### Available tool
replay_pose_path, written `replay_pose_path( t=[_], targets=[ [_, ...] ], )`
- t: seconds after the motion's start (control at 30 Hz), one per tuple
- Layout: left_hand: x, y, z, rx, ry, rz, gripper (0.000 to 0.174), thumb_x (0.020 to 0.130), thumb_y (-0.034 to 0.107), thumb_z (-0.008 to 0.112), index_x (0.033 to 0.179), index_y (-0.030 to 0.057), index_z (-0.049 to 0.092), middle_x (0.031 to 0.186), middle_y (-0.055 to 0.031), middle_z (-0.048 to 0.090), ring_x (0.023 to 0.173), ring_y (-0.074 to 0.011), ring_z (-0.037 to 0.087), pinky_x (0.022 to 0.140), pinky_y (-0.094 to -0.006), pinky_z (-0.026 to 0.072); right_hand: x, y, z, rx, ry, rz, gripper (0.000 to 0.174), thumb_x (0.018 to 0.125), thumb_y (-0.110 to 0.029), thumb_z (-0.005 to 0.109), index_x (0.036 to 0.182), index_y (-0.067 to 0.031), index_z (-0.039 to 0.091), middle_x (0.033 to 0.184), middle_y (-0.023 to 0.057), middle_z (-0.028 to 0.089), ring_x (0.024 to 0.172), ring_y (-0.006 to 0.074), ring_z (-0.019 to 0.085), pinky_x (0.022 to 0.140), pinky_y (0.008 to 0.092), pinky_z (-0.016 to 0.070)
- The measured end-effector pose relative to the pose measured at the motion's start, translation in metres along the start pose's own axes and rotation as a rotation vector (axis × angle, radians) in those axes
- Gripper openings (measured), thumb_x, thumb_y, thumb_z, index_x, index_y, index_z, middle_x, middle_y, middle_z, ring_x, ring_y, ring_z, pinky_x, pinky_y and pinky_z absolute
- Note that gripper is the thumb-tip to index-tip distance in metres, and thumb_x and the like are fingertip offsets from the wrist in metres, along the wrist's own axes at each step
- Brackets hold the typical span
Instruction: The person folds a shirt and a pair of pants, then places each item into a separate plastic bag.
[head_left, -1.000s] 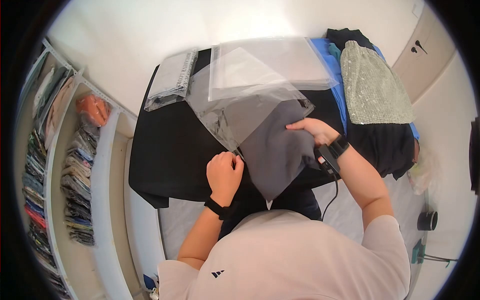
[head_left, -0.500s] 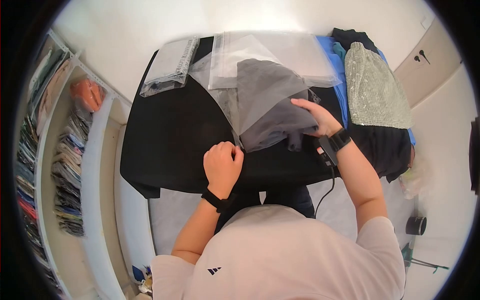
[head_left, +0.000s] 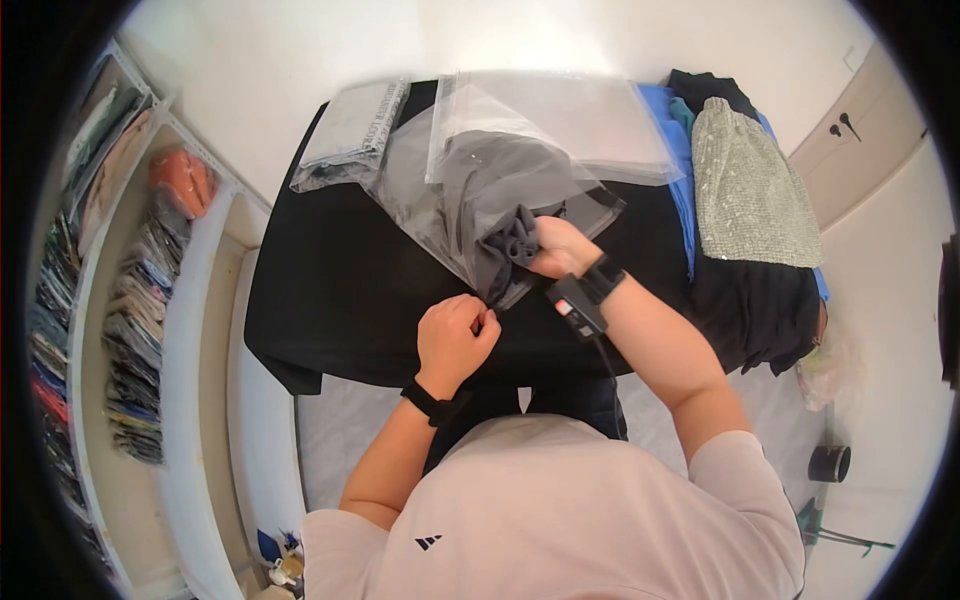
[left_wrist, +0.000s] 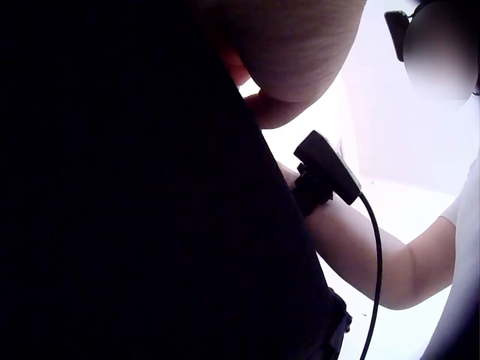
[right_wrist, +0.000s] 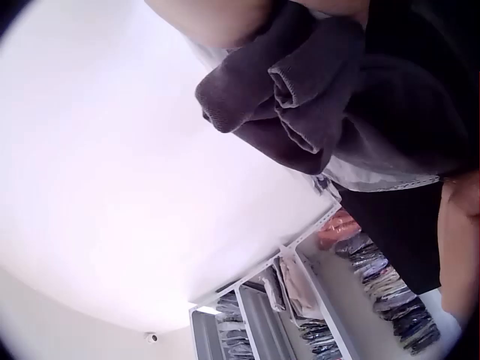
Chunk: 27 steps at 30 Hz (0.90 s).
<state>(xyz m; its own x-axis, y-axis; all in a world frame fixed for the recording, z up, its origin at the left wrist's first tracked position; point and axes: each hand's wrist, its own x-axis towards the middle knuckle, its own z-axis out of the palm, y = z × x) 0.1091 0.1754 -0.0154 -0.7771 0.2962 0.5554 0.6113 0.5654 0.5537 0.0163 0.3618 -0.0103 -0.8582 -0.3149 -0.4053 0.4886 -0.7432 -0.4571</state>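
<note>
A dark grey garment (head_left: 518, 235) lies mostly within a clear plastic bag (head_left: 420, 215), its outline showing through the film. At the bag's mouth my right hand (head_left: 563, 248) grips the garment's bunched end. In the right wrist view, folds of the garment (right_wrist: 315, 82) with ribbed edges hang beneath that hand. My left hand (head_left: 455, 338) pinches the bag's near corner with thumb and curled fingers, close over the black cloth. The left wrist view is mostly dark, with part of the left hand (left_wrist: 300, 52) at the top.
A stack of clear bags (head_left: 570, 130) lies at the back of the black-covered table (head_left: 330, 280). Left of it sits a packed garment (head_left: 350, 135). Folded clothes with a sequined piece (head_left: 750, 190) are piled on the right. Shelves (head_left: 140, 330) of bagged clothes stand at the left.
The right hand has moved left and inward, carrying the grey garment from outside into the bag, where it is bunched. The left hand has stayed at the bag's corner.
</note>
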Motion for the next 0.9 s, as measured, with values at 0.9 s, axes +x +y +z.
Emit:
replay_pose_path(
  t=[0.9],
  targets=[
    [-0.032, 0.009, -0.015, -0.389, 0.003, -0.174, 0.014, 0.07, 0.0, 0.06, 0.062, 0.0012, 0.049, 0.055, -0.0067, 0.041, 0.047, -0.0181, 0.041, 0.045, -0.0301, 0.032, -0.061, 0.067, 0.036, 0.081, 0.177, -0.174, 0.016, 0.092, -0.006, 0.049, 0.107, -0.003, 0.05, 0.107, 0.0097, 0.057, 0.1, 0.0243, 0.055, 0.093, 0.0441, 0.0435]
  ],
)
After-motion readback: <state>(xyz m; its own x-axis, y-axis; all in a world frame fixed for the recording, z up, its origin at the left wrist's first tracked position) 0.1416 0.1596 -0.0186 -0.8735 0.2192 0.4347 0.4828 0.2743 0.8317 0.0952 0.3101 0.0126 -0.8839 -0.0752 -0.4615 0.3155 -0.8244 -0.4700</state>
